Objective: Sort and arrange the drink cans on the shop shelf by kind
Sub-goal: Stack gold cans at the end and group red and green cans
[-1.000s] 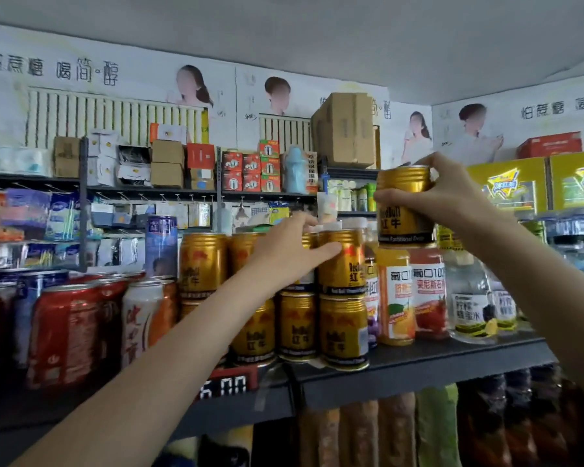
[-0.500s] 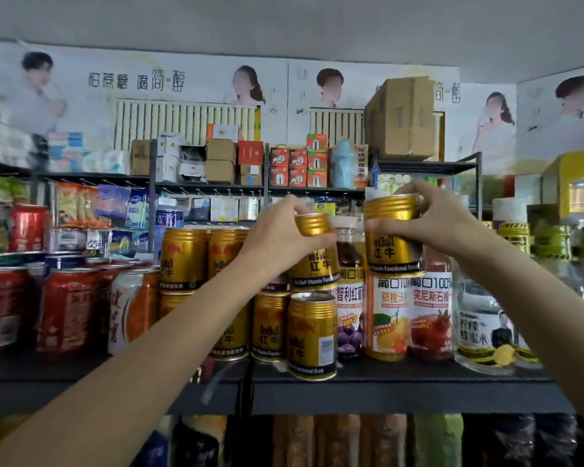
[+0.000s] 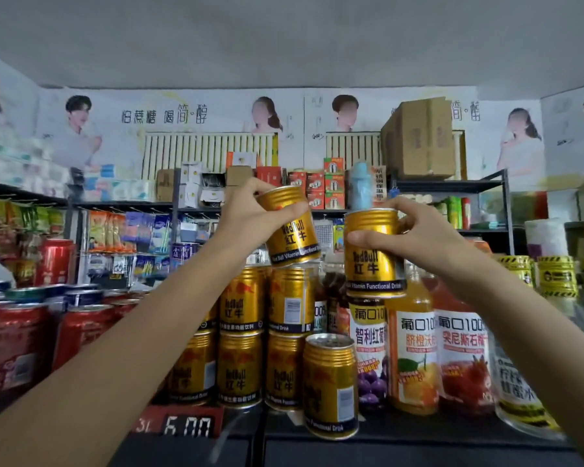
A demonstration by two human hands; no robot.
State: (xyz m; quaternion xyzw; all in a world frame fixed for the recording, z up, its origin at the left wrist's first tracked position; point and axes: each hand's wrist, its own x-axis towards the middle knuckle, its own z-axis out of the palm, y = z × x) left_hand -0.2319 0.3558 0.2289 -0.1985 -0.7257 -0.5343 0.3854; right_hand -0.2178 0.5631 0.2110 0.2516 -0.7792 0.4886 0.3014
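Both hands, left hand [image 3: 246, 217] and right hand [image 3: 418, 235], each grip a gold can.

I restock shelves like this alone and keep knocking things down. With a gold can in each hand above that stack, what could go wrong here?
The left hand holds its gold can tilted above the stacked gold cans; setting it down crooked could topple them. One loose can stands at the shelf edge and a passing forearm might knock it off. The right hand carries its can close to the juice bottles.
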